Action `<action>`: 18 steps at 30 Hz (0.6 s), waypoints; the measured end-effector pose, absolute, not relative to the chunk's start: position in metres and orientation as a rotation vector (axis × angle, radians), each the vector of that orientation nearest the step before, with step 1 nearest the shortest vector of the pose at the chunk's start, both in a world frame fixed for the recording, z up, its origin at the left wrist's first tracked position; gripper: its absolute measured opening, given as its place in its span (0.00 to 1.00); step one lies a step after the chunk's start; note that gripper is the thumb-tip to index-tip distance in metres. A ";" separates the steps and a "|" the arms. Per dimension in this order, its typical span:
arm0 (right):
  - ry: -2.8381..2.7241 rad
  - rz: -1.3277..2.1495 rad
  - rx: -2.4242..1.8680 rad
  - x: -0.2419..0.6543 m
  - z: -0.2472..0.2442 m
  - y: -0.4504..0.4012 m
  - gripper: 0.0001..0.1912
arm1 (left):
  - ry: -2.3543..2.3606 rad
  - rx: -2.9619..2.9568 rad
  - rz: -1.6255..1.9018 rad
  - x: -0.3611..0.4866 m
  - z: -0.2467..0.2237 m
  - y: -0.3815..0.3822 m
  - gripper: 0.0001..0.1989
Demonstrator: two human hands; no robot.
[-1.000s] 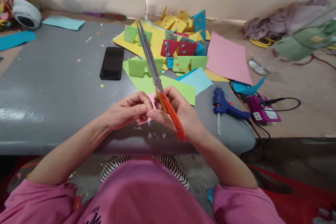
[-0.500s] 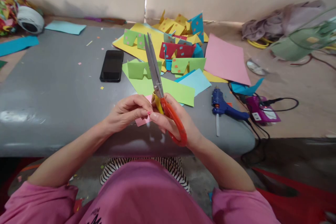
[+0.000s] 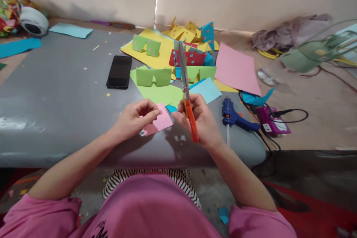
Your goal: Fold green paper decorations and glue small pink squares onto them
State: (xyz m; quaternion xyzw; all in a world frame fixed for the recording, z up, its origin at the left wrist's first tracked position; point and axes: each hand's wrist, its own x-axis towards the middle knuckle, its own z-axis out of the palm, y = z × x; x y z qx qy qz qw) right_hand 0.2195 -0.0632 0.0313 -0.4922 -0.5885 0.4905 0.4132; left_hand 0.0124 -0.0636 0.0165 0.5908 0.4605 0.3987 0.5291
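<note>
My right hand (image 3: 202, 121) is wrapped around the orange handle of a pair of scissors (image 3: 184, 68), whose blades point up and away from me. To its left, my left hand (image 3: 138, 119) is closed in a pinch, with a small piece of pink paper (image 3: 160, 112) at the fingertips. Under those fingers lies a pink paper square (image 3: 159, 123) on the grey table. Just beyond the hands stands a folded green paper cutout shaped like glasses (image 3: 153, 77), resting on green paper (image 3: 158, 95).
A black phone (image 3: 119, 72) lies left of the papers. Behind are a dotted red paper piece (image 3: 191, 58) and pink paper (image 3: 237, 68). A blue glue gun (image 3: 237, 117) and a purple power strip (image 3: 272, 121) with cables sit at right. Tiny paper scraps dot the table.
My hands have moved apart. The right hand has shifted right with the scissors, which now stand more upright. More of the pink square on the table shows.
</note>
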 end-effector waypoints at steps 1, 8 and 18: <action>-1.492 1.246 -1.195 0.216 0.032 -0.064 0.24 | 1.116 1.452 0.926 0.013 0.016 -0.064 0.12; -1.750 1.175 -1.266 0.199 0.036 -0.065 0.20 | 1.117 1.682 0.868 0.011 0.013 -0.067 0.10; -1.951 1.093 -1.392 0.200 0.047 -0.063 0.20 | 1.158 1.908 0.865 0.013 0.018 -0.069 0.06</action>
